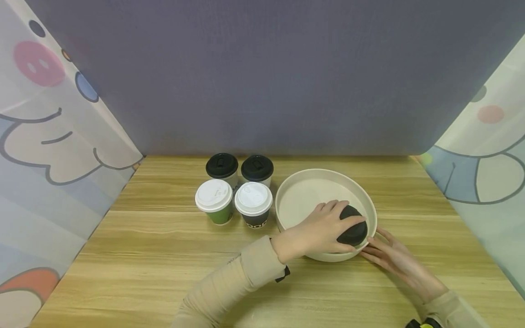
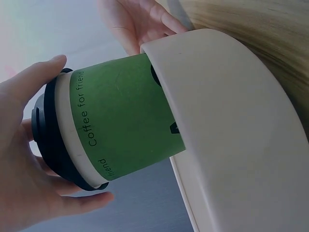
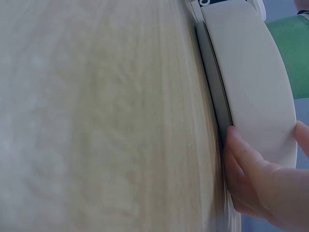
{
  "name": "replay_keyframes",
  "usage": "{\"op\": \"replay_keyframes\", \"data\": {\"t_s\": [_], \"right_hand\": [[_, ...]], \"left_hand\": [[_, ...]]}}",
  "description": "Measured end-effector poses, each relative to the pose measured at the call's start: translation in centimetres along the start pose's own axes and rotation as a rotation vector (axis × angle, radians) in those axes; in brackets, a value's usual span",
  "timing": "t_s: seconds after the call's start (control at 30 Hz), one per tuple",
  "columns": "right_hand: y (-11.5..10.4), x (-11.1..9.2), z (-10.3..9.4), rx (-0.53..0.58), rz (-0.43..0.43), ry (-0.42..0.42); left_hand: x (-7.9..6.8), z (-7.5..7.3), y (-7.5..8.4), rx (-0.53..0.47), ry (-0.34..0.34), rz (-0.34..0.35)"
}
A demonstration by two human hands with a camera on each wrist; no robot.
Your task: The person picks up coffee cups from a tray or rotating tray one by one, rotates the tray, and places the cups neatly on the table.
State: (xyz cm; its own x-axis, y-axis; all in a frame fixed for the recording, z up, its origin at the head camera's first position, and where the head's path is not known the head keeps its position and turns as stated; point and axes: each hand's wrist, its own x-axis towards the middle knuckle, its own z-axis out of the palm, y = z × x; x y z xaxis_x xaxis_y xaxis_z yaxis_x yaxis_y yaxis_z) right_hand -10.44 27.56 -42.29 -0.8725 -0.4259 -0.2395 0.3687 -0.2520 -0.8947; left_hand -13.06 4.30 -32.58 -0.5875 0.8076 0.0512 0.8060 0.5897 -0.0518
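By its black lid [image 1: 353, 228], my left hand [image 1: 324, 230] grips a green paper coffee cup [image 2: 120, 116], fingers spread round the lid. The cup stands inside a round, shallow cream tray [image 1: 313, 175], close to the near right part of its wall, which hides the cup's base in the left wrist view. With thumb at the rim and fingers low against the outer side, my right hand [image 1: 391, 255] holds the tray; its fingertips [image 3: 233, 133] are at the tray's lower edge in the right wrist view.
Left of the tray, cups stand close together in two rows. At the back are two black-lidded cups [image 1: 222, 166]; in front are a green cup with a white lid [image 1: 221, 215] and a dark cup with a white lid [image 1: 256, 219]. A grey panel [image 1: 262, 82] rises behind the wooden table [image 1: 143, 255].
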Motion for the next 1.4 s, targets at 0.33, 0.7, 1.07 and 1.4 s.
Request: {"op": "replay_keyframes", "data": {"t_s": [0.33, 0.7, 1.07, 1.4], "right_hand": [[0.0, 0.0, -0.1, 0.008, 0.009, 0.025], [0.1, 0.0, -0.1, 0.008, 0.007, 0.053], [0.0, 0.1, 0.3, -0.026, 0.028, 0.108], [0.2, 0.2, 0.1, -0.042, 0.027, 0.138]], "left_hand": [[0.4, 0.4, 0.0, -0.046, 0.014, -0.006], [0.0, -0.6, -0.5, -0.079, 0.062, -0.012], [-1.6, -2.5, -1.6, -0.097, 0.133, -0.023], [-3.8, -4.0, -2.9, -0.132, 0.191, -0.037]]}}
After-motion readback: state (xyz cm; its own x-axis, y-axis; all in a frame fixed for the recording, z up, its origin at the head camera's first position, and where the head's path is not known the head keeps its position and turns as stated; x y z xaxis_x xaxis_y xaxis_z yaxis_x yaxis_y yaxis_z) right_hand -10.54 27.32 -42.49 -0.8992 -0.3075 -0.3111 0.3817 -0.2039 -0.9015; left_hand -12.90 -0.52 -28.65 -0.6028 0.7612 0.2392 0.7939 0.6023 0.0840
